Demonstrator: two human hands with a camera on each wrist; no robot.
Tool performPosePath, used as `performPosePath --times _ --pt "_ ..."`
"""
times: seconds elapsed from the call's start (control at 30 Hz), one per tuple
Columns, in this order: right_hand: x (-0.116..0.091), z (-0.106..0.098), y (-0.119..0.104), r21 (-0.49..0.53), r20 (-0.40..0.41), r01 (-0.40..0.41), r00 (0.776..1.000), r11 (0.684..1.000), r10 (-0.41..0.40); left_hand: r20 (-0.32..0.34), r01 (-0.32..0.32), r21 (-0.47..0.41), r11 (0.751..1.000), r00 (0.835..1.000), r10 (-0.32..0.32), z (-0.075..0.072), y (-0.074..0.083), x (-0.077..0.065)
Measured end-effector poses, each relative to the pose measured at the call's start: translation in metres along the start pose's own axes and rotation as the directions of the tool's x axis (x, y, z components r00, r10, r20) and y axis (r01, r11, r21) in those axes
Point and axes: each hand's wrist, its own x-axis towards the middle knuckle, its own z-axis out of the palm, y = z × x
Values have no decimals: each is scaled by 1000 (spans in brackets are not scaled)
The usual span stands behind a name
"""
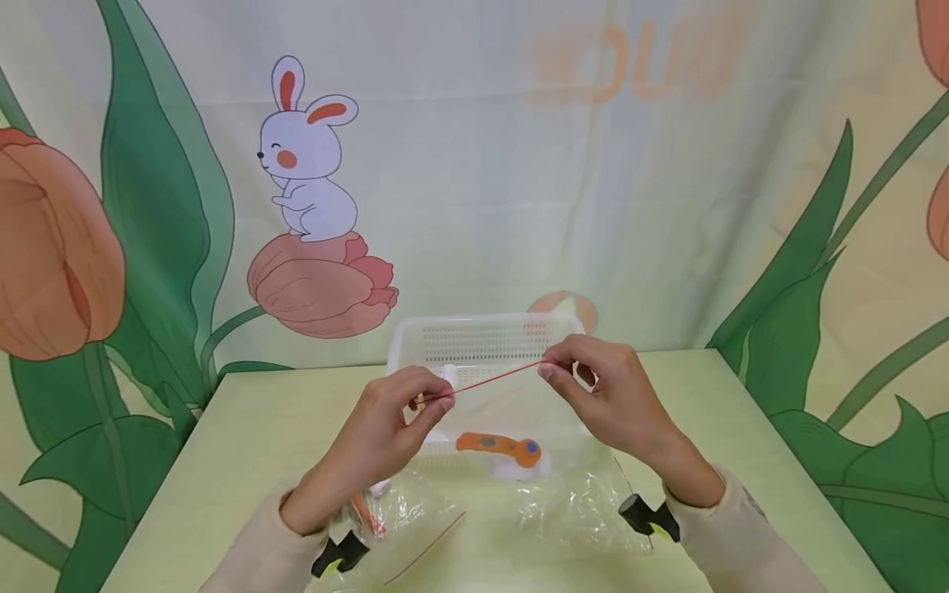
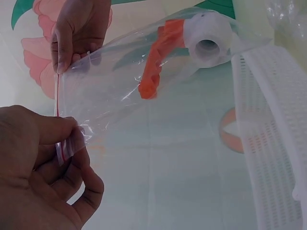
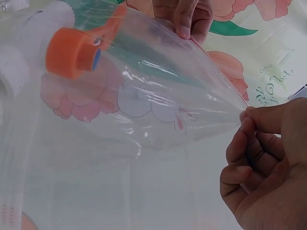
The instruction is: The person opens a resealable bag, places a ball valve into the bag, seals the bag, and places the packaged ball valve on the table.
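- Pinching a taut red strip (image 1: 498, 377) near its two ends, the left hand (image 1: 385, 420) and the right hand (image 1: 615, 387) stood apart around the middle of the frame, each clamped on the mouth of a clear bag (image 2: 110, 91).
- An orange-and-white tap-like piece (image 1: 493, 445) hung inside that bag, below the centre of the head view, in front of a white basket (image 1: 415, 333); whether bag and basket touched, I could not tell.
- Nor could I make out whether the strip was pressed closed along its length; if any stretch gaped, tipping the bag might have let the piece slide out.
- The right hand's hold looked the riskier to me: the film bunched to a narrow point there, and slick plastic under that weight could have slipped free.
- The strip slanted upward toward the right, and harder pulling might have stretched or torn the film beside either pinch.
- With the piece hanging well away from the hands, a quick jerk could have swung it against the basket.
- Two more bags lay low in the frame, one at left (image 1: 423, 502), one at right (image 1: 563, 511); a dropped wrist might have dragged either along the table (image 1: 222, 461).
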Motion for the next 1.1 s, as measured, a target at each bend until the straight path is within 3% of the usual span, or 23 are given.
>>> performPosePath --times 0.33,0.6,0.9,1.1 --pt "0 -2 0 -8 -9 -19 1000 1000 19 -14 38 6 999 999 -38 -3 0 -1" --pt "-1 -2 2 -10 -6 -7 1000 1000 7 -34 -28 35 999 999 29 -2 -1 -2" --pt "-2 -3 2 -11 -24 -12 1000 1000 12 17 42 36 998 999 -43 -4 -3 -5" --pt "-3 -3 3 -15 -16 -20 1000 1000 20 4 15 37 999 1000 -15 -4 -6 -7"
